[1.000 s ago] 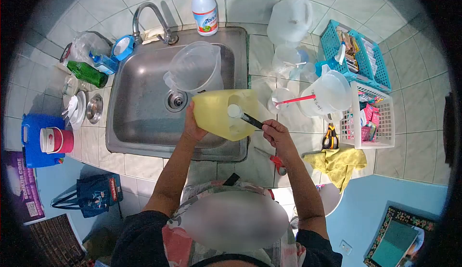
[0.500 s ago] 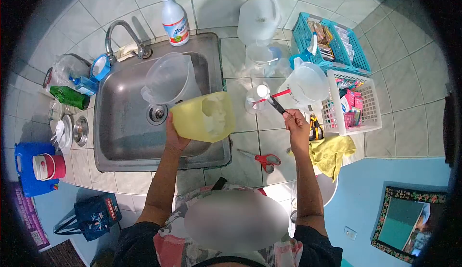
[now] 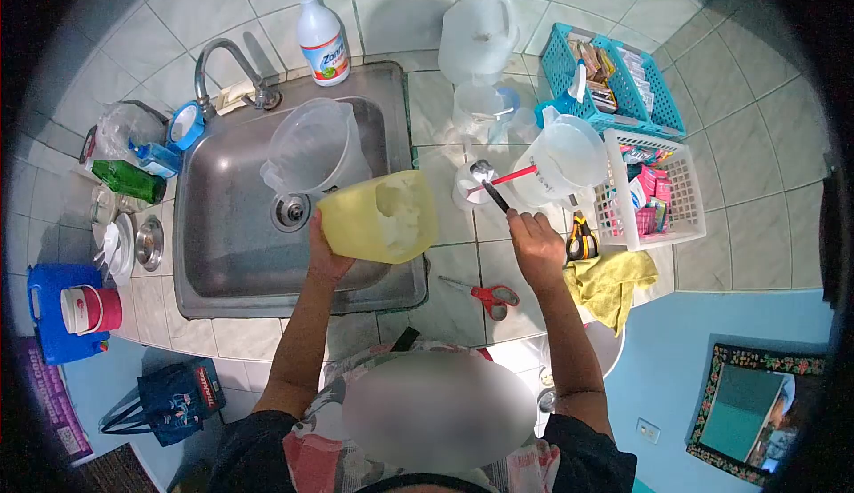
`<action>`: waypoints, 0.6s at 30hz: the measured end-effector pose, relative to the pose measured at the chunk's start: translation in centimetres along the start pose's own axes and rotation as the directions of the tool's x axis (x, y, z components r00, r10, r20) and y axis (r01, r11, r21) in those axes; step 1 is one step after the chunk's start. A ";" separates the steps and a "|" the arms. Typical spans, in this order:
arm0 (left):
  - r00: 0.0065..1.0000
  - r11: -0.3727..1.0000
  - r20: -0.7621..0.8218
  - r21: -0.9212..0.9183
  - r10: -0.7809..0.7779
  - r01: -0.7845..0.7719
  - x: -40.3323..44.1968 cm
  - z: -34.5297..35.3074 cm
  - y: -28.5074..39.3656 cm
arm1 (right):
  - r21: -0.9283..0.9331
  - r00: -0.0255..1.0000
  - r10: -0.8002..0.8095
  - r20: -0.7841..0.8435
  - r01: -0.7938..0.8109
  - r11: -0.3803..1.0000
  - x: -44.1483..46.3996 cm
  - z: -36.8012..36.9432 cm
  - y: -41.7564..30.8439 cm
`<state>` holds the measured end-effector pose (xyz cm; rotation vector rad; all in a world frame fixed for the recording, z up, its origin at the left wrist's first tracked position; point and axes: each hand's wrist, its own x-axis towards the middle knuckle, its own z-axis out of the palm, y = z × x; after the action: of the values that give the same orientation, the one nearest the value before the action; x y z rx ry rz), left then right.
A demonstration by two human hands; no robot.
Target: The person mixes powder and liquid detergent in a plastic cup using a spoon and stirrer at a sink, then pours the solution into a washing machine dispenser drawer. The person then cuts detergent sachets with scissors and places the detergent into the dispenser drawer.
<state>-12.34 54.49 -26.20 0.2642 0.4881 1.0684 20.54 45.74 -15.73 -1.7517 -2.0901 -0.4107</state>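
My left hand [image 3: 327, 248] is closed on the left side of a yellow cut-open jug [image 3: 360, 224], tilted at the sink's right rim, with white material inside. Between the fingers of my right hand [image 3: 535, 242] is the black handle of a spoon [image 3: 495, 195]. The spoon's bowl is over a small clear container [image 3: 464, 192], where a red-handled utensil [image 3: 516, 176] also lies across. A clear pitcher [image 3: 316, 151] stands in the sink, just behind the yellow jug. Whether the spoon's bowl touches the container's contents cannot be made out.
Red scissors [image 3: 495, 297] lie on the counter between my forearms. A white bucket [image 3: 566, 157], a white basket [image 3: 658, 235] and a yellow cloth [image 3: 614, 281] are at the right. Behind stand a white bottle [image 3: 324, 44] and a translucent jug [image 3: 479, 35]. The faucet [image 3: 213, 66] rises behind the sink.
The spoon has moved right, away from the yellow jug, to the small container. Its bowl held white material half a second ago and now looks dark. The view has shifted right.
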 end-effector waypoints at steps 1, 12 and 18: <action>1.000 1.000 -0.007 -0.008 0.005 -0.005 0.0 0.2 -0.1 | 0.013 1.000 0.001 -0.002 -0.001 1.000 0.2 -0.1 0.0; 0.998 0.990 0.050 -0.140 0.025 -0.018 -0.3 3.7 -1.4 | 0.282 0.984 -0.133 -0.114 0.161 0.946 4.7 -4.4 -7.4; 0.956 0.959 0.265 -0.280 0.124 -0.046 -0.1 8.4 -1.4 | 0.311 0.886 -0.421 -0.193 0.463 0.830 7.9 -5.4 -9.3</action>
<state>-7.05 54.00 -19.51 0.1904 0.0727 1.1475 10.73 48.51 -7.09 -1.0098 -2.3055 -0.2341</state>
